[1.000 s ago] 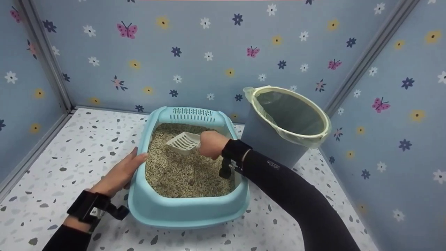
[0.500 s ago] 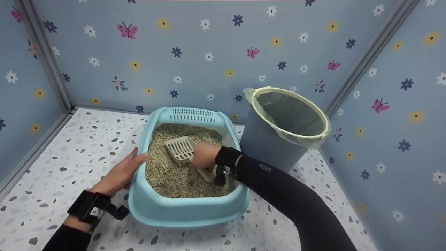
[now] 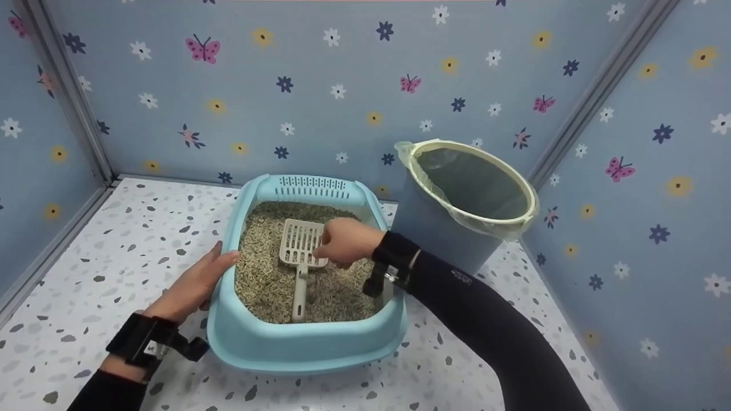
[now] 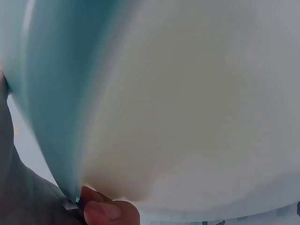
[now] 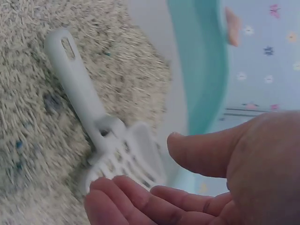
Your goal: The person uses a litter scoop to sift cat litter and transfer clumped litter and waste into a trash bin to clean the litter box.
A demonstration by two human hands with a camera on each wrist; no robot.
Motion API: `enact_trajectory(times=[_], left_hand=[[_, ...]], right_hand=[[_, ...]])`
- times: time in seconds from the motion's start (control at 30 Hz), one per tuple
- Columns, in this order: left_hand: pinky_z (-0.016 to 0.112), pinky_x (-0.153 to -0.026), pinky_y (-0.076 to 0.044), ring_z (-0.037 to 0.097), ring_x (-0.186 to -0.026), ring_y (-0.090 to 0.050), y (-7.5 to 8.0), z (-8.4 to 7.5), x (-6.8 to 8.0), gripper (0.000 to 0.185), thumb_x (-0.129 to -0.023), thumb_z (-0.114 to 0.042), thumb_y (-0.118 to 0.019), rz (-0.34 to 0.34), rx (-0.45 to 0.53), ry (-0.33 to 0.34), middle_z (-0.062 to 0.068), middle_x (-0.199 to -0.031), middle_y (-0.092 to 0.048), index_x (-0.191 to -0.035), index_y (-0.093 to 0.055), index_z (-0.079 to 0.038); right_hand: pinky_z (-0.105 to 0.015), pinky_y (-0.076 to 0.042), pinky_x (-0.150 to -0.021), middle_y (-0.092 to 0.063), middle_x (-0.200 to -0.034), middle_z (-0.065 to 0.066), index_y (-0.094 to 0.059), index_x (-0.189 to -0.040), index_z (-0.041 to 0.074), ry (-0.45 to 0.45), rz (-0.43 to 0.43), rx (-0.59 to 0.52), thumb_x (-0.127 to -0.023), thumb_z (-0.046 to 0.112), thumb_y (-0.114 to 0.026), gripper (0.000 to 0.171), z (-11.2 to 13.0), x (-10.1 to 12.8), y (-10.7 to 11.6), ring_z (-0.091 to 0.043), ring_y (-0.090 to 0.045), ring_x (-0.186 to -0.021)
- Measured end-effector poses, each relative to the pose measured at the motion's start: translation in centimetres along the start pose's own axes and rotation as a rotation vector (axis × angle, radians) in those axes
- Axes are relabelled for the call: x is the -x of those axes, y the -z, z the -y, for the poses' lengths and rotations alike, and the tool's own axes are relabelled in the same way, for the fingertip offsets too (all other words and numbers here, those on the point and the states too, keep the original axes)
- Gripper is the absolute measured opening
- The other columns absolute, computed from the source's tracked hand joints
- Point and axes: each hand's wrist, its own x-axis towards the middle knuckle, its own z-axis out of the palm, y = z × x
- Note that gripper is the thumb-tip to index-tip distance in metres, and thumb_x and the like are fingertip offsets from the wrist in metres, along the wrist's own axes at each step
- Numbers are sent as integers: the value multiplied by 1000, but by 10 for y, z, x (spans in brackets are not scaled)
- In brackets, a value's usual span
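A pale slotted litter scoop [image 3: 300, 285] lies on the litter [image 3: 265, 279] inside the light-blue litter box [image 3: 302, 348], its handle pointing to the near side. Just over the scoop's head is my right hand [image 3: 348, 242]. In the right wrist view its thumb and fingers are spread apart, with nothing between them, and the scoop [image 5: 77, 84] lies beyond. My left hand [image 3: 200, 279] grips the box's left rim, thumb on top. The left wrist view shows fingertips [image 4: 112, 211] curled under the blue rim [image 4: 61, 108]; the other fingers are mostly hidden.
A tall bin [image 3: 445, 228] with a cream rim and a clear liner stands right of the litter box, close to it. Flowered wall panels [image 3: 342, 85] close in the back and both sides. The speckled floor [image 3: 165, 228] lies around the box.
My right hand has let go of the scoop, which now rests on the litter with its handle turned toward the near side. The left hand stays on the rim.
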Motion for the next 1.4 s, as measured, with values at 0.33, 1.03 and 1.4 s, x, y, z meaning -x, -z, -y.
enact_trajectory(times=[0.33, 1.03, 1.4], left_hand=[[27, -48, -42, 13, -55, -49, 4, -6, 1, 88, -115, -63, -45, -11, -2, 20, 11, -87, -62, -181, 1, -27], [85, -112, -34, 67, -159, -10, -24, -33, 63, 99, -118, -63, -33, 62, -178, 112, 39, -177, 10, -171, 20, 1], [53, -107, -55, 31, -125, -63, -48, -32, 74, 89, -116, -56, -52, -101, -312, 1, 20, -135, -69, -178, -17, -2]], right_hand=[[-35, -58, -73, -74, -90, 2, -76, -108, 11, 102, -361, -12, -110, 33, -73, 23, -42, 82, 31, -14, -68, -77], [-35, -54, -49, -57, -67, 0, -67, -85, 9, -223, -522, -428, -119, 34, -52, 45, -138, 88, -79, -17, -58, -50], [-30, -52, -73, -66, -84, -1, -76, -103, 10, -215, -630, -682, -118, 45, -45, 49, -153, 69, -112, -15, -63, -76]])
